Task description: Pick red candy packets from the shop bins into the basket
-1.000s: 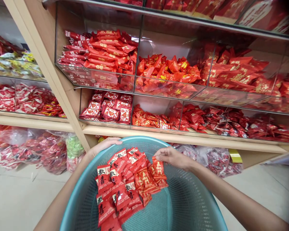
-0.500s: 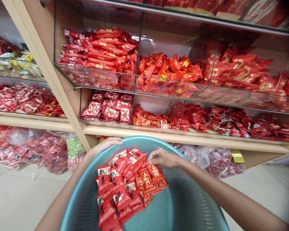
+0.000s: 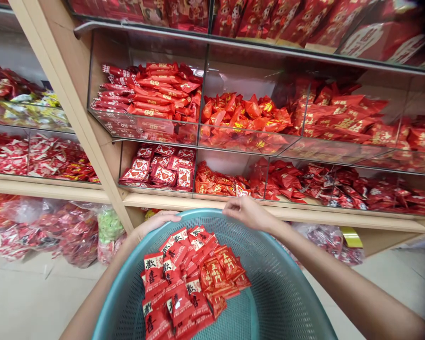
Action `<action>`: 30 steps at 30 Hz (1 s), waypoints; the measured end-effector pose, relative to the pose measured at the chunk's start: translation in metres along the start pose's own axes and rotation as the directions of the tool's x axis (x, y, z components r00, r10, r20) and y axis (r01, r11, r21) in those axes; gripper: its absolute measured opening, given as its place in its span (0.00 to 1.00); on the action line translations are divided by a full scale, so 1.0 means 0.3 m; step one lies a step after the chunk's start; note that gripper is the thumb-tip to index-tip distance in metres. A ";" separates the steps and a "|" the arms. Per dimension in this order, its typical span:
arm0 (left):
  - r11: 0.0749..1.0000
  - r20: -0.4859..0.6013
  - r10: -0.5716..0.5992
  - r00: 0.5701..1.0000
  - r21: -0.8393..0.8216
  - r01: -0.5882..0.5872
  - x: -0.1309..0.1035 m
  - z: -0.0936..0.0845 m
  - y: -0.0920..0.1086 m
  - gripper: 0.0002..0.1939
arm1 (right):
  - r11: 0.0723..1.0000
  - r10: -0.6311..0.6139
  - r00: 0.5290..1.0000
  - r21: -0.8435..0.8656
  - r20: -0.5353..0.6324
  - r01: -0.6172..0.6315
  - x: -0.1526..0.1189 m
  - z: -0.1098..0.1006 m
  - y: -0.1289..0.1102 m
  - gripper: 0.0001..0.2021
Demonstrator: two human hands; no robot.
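Left hand (image 3: pixel 158 221): fingers grip teal basket (image 3: pixel 286 283); keep it steady;
Right hand (image 3: pixel 247 212): fingers narrow, hold unclear; don't jostle candy packets (image 3: pixel 179 302)

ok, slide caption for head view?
Left hand on rim of round teal perforated plastic basket holding red rectangular packets; right hand at its far edge.

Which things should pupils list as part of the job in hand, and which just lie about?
Seemingly in the job: left hand; right hand; teal perforated basket; black-lettered candy packets; gold-lettered red packets.

Lying about: heart-printed packets; yellow packets; plastic bags.
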State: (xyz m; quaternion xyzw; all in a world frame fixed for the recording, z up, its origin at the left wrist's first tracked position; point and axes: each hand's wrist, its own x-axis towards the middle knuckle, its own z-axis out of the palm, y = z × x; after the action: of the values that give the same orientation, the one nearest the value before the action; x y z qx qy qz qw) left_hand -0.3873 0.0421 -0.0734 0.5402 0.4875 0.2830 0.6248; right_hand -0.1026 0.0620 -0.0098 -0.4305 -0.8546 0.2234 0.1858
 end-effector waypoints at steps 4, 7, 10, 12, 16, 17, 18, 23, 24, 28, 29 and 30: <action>0.998 0.016 0.002 1.000 -0.057 -0.001 0.008 -0.008 -0.012 0.15 | 0.983 -0.062 0.979 -0.181 -0.192 0.027 0.105 -0.076 -0.013 0.08; 0.999 0.018 0.011 1.000 -0.051 -0.010 0.013 -0.015 -0.021 0.15 | 0.963 -0.049 0.992 -0.270 -0.120 0.015 0.166 -0.087 0.023 0.07; 0.999 0.013 0.018 1.000 -0.029 -0.018 0.017 -0.020 -0.024 0.12 | 0.970 0.003 1.000 -0.242 0.012 0.000 0.206 -0.094 0.072 0.06; 1.000 0.010 0.014 1.000 -0.025 -0.014 0.017 -0.020 -0.022 0.11 | 0.975 0.024 0.998 -0.221 0.063 -0.010 0.223 -0.102 0.099 0.06; 1.000 0.015 0.014 1.000 -0.012 -0.014 0.009 -0.012 -0.008 0.10 | 0.971 0.018 0.995 -0.240 0.100 0.007 0.242 -0.105 0.124 0.07; 1.000 0.017 0.017 1.000 -0.004 -0.017 0.007 -0.010 -0.005 0.10 | 0.965 -0.002 0.997 -0.263 0.079 0.023 0.245 -0.101 0.125 0.06; 1.000 0.018 0.021 1.000 0.004 -0.021 0.004 -0.009 -0.001 0.10 | 0.957 -0.029 0.999 -0.287 0.046 0.041 0.246 -0.096 0.124 0.07; 1.000 0.020 0.017 1.000 0.012 -0.017 -0.004 -0.007 0.005 0.13 | 0.950 -0.127 0.979 -0.304 -0.158 0.074 0.244 -0.073 0.100 0.10; 1.000 0.018 0.012 1.000 0.008 -0.012 -0.004 -0.007 0.004 0.14 | 0.958 -0.129 0.972 -0.279 -0.196 0.071 0.239 -0.072 0.092 0.10; 1.000 0.018 0.002 1.000 -0.022 -0.002 -0.002 -0.007 -0.002 0.16 | 0.987 -0.121 0.934 -0.138 -0.335 0.079 0.198 -0.087 0.053 0.11; 0.999 0.020 0.001 1.000 -0.033 0.000 -0.002 -0.007 -0.003 0.16 | 0.990 -0.124 0.920 -0.106 -0.373 0.091 0.182 -0.094 0.044 0.11; 0.999 0.020 -0.005 1.000 -0.042 0.006 -0.001 -0.007 -0.005 0.16 | 0.991 -0.130 0.903 -0.079 -0.409 0.107 0.165 -0.101 0.035 0.11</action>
State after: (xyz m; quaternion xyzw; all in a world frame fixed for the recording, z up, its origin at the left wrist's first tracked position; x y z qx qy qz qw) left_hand -0.3895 0.0423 -0.0747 0.5282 0.4767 0.2861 0.6418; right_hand -0.1081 0.1147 0.0159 -0.4203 -0.8263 0.0922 0.3635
